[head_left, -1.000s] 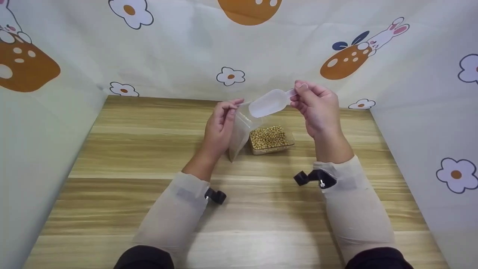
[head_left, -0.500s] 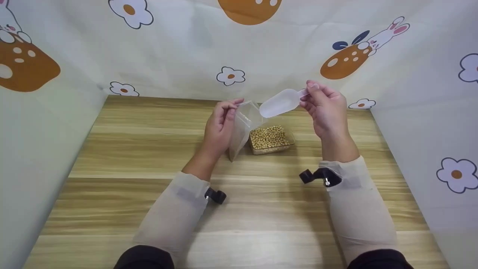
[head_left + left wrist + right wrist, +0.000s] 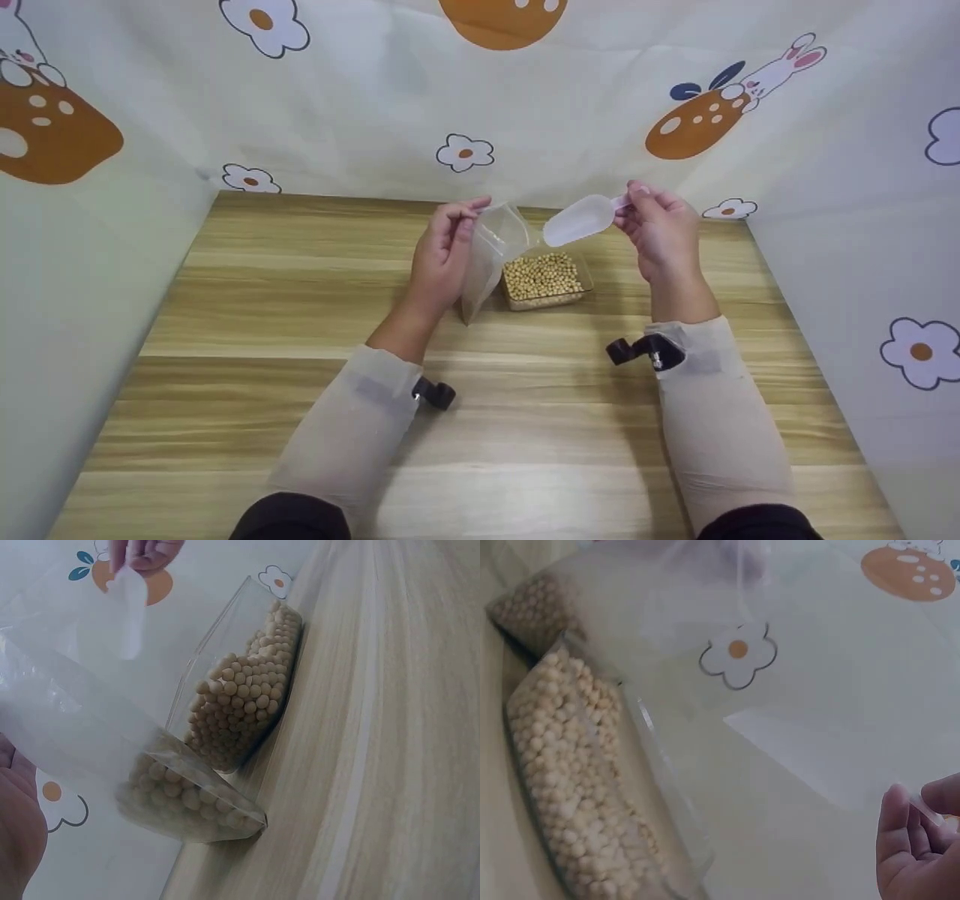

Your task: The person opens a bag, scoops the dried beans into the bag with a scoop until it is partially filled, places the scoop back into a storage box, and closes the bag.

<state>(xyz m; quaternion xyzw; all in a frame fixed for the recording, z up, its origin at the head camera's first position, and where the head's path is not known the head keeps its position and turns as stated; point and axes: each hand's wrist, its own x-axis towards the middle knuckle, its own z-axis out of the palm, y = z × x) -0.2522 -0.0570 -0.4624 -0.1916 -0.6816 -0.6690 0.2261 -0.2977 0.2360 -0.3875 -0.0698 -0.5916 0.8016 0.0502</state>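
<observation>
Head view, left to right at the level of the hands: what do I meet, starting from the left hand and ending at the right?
Left hand → clear plastic bag → white scoop → right hand.

Wood-grain tabletop [image 3: 525, 420]; pale backdrop [image 3: 360, 112] — printed flowers [image 3: 465, 153], rabbits [image 3: 776, 76]

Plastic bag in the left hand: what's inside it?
Round beige beans sit in the bottom of the plastic bag. Those deeper in are hidden behind the nearest, and the left hand covers part of the rim.
</observation>
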